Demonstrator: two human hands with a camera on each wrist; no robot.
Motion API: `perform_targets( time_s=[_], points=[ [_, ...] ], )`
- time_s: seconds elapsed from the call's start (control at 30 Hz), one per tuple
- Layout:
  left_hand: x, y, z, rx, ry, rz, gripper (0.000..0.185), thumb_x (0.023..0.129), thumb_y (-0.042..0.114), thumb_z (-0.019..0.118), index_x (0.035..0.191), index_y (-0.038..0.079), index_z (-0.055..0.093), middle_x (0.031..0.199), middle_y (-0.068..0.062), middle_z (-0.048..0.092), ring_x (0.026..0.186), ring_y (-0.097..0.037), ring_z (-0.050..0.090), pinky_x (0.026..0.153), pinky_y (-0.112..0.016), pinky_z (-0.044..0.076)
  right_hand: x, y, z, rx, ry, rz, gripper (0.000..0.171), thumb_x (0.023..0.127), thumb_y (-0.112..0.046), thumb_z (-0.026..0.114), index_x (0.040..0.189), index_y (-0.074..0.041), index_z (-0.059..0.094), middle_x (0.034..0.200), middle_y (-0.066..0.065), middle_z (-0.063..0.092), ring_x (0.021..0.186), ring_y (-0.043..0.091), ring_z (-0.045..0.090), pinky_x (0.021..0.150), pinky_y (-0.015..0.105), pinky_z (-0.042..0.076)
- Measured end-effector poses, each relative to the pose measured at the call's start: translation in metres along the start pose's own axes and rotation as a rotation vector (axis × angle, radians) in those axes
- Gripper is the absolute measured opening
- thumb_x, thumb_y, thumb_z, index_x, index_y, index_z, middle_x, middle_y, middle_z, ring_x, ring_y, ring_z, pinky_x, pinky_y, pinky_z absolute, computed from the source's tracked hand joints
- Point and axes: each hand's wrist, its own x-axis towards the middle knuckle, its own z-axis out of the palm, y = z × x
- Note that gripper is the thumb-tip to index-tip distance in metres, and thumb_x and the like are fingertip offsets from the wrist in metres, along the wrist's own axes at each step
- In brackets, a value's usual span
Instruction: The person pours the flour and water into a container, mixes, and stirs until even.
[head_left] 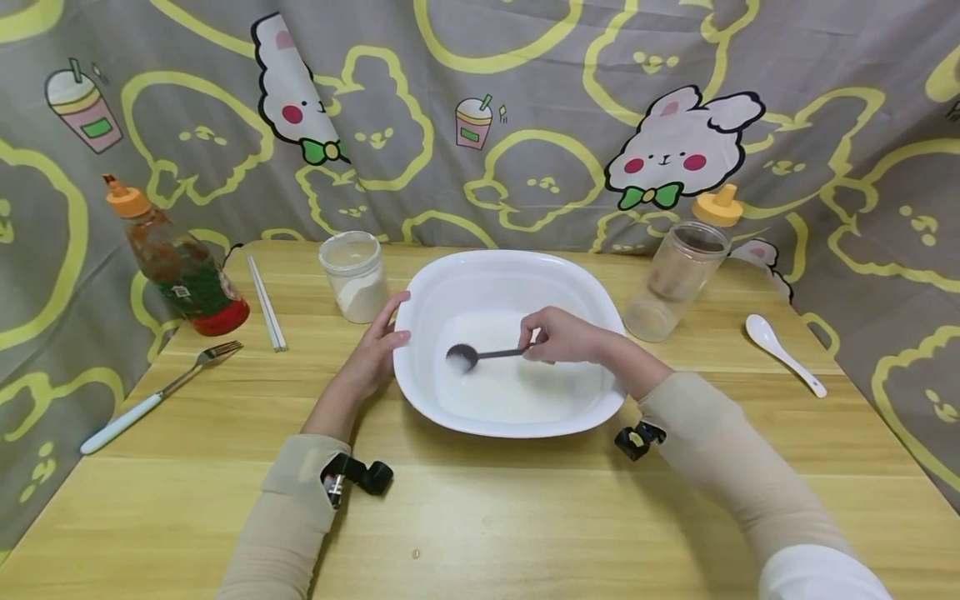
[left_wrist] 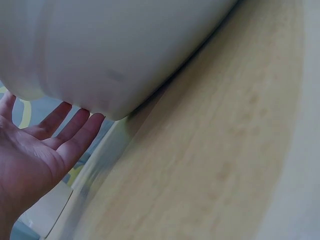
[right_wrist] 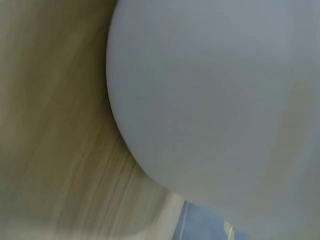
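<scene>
A white basin (head_left: 510, 427) stands on the wooden table in front of me. My left hand (head_left: 369, 360) touches its left side, thumb and forefinger at the rim. In the left wrist view, the extended fingers (left_wrist: 80, 132) rest their tips against the basin's outer wall (left_wrist: 115, 55). Over the basin, my right hand (head_left: 558, 335) pinches the handle of a dark spoon (head_left: 498, 354). White matter shows in the spoon's round bowl, low inside the basin. Whether the basin's pale bottom bears anything is unclear. The right wrist view shows the basin's outside (right_wrist: 200, 100) but not the hand.
Behind the left hand stands a jar (head_left: 360, 279) of white powder. Further left are chopsticks (head_left: 266, 304), a fork (head_left: 161, 396) and a sauce bottle (head_left: 187, 275). To the right are a clear, yellow-capped bottle (head_left: 678, 275) and a white spoon (head_left: 783, 354). A patterned curtain (head_left: 540, 125) hangs behind.
</scene>
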Motion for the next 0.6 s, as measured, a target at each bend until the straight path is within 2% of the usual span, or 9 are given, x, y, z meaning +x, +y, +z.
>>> perform_targets(
  time_s=[0.17,0.27,0.4,0.6],
  points=[
    [-0.001,0.0,0.001,-0.005,0.01,-0.007,0.058,0.078,0.008,0.045,0.132,0.021,0.027,0.12,-0.02,0.035,0.091,-0.024,0.051,0.066,-0.034,0.05,-0.014,-0.003,0.0,0.004,-0.182,-0.061,0.007,0.077,-0.002,0.057,0.082,0.001,0.06,0.045,0.0,0.042,0.04,0.009,0.034,0.04,0.019,0.026],
    [-0.001,0.0,0.001,-0.011,0.014,-0.009,0.058,0.079,0.007,0.045,0.132,0.021,0.027,0.12,-0.02,0.034,0.092,-0.024,0.051,0.067,-0.034,0.05,-0.025,-0.002,-0.009,-0.038,-0.248,-0.094,0.006,0.076,-0.001,0.058,0.081,0.0,0.061,0.046,-0.001,0.042,0.041,0.008,0.035,0.041,0.019,0.028],
    [-0.001,0.0,0.001,-0.017,0.007,-0.003,0.057,0.079,0.006,0.045,0.132,0.021,0.027,0.12,-0.021,0.034,0.093,-0.025,0.05,0.067,-0.033,0.05,-0.043,-0.002,-0.028,-0.136,-0.245,-0.088,0.008,0.071,0.003,0.057,0.074,-0.004,0.061,0.05,-0.004,0.045,0.043,0.006,0.038,0.041,0.019,0.031],
    [-0.001,0.0,0.0,-0.015,-0.004,0.011,0.057,0.079,0.006,0.045,0.131,0.021,0.028,0.119,-0.023,0.034,0.09,-0.026,0.051,0.066,-0.034,0.05,-0.066,-0.011,-0.054,-0.328,-0.192,0.03,0.015,0.064,0.006,0.055,0.066,-0.009,0.058,0.057,-0.004,0.048,0.048,0.007,0.04,0.043,0.021,0.033]
  ],
)
